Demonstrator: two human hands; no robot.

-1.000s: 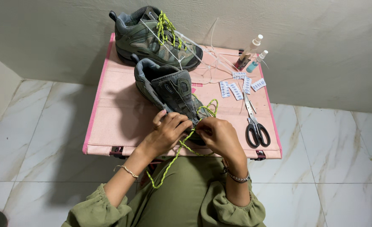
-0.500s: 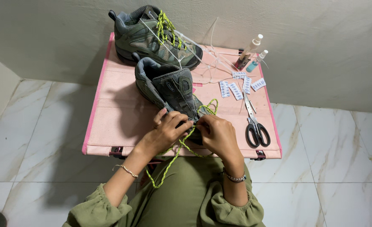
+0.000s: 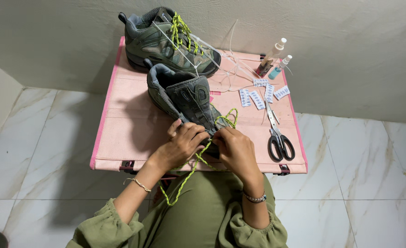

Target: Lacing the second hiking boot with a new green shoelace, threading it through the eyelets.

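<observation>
Hands, left [image 3: 183,144] and right [image 3: 234,149], both pinching the yellow-green lace [image 3: 189,177] at the toe of the grey shoe [image 3: 187,98], heel pointing away.

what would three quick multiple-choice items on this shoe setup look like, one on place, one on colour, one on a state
1. Where do the scissors lie?
A. on the pink table, right of the near shoe
B. on the marble floor
C. inside the far shoe

2. What colour is the lace being handled?
A. white
B. yellow-green
C. red

3. What state is the far shoe in?
A. lace already threaded through it
B. no lace at all
C. turned sole up

Answers:
1. A, the scissors rest on the table near its right edge, beside the near shoe.
2. B, a yellow-green lace runs from the near shoe between the left hand and right hand and hangs over the lap.
3. A, a yellow-green lace zigzags across the top of the far shoe, which stands upright.
</observation>
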